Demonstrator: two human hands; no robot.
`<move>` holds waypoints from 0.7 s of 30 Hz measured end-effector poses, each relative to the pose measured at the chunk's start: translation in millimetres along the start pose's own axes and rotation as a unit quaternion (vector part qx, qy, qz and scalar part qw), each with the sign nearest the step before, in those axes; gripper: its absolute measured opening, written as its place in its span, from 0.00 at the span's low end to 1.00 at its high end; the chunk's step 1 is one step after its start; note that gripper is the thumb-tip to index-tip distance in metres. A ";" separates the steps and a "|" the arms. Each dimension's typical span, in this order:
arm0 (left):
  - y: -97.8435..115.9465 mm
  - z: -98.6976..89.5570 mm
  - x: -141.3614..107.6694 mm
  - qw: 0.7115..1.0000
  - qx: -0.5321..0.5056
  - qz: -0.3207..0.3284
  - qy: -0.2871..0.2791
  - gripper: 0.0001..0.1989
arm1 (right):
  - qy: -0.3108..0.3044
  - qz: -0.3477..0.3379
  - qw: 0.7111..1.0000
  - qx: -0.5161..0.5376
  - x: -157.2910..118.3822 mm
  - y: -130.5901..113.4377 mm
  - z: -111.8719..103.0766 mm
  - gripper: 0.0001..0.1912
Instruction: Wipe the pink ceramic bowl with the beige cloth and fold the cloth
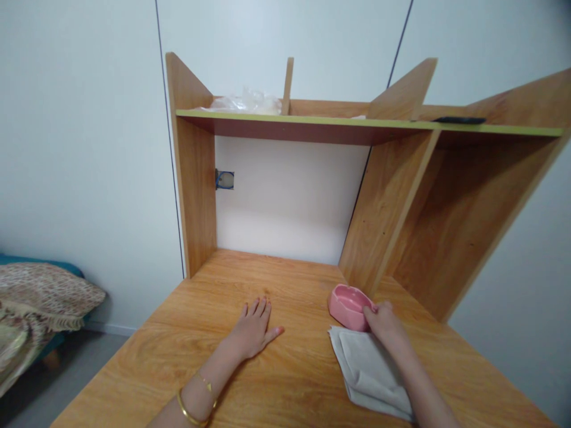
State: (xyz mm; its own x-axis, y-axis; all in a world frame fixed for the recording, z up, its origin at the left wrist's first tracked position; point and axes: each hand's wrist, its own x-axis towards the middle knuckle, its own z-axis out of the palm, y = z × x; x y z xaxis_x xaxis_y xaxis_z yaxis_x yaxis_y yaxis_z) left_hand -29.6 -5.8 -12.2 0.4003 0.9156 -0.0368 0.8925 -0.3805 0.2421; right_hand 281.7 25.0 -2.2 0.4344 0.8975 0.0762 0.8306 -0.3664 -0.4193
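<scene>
A pink ashtray (pixel 343 309) with a notched rim is at the right of the wooden desk (pixel 285 386), close to the upright shelf panel. My right hand (pixel 384 324) pinches its right rim, thumb inside and fingers outside. Whether its base touches the desk, I cannot tell. Just in front of it lies a folded grey cloth (pixel 370 374), partly under my right forearm. My left hand (pixel 252 333) rests flat on the desktop, fingers stretched and thumb out to the side, holding nothing.
A wooden shelf unit (pixel 285 119) rises from the back of the desk. On its upper board are a clear plastic bag (pixel 245 102) and a flat black object (pixel 459 120). A wall socket opening (pixel 225 180) shows behind. At far left a patterned cushion (pixel 44 288) lies on blue seating.
</scene>
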 end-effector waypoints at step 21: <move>0.9 1.6 -1.5 1.000 0.004 -0.004 0.004 0.37 | -0.078 -0.004 0.997 -0.011 1.9 -9.1 -10.8 0.19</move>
State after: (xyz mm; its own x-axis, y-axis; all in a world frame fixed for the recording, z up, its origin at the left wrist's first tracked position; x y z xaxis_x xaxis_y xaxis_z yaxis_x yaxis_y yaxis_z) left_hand -29.1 -7.8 -13.5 0.3912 0.9198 -0.0314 0.8975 -0.3737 0.2341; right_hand 278.7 27.4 11.6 0.3690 0.9273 -0.0636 0.8422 -0.3625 -0.3992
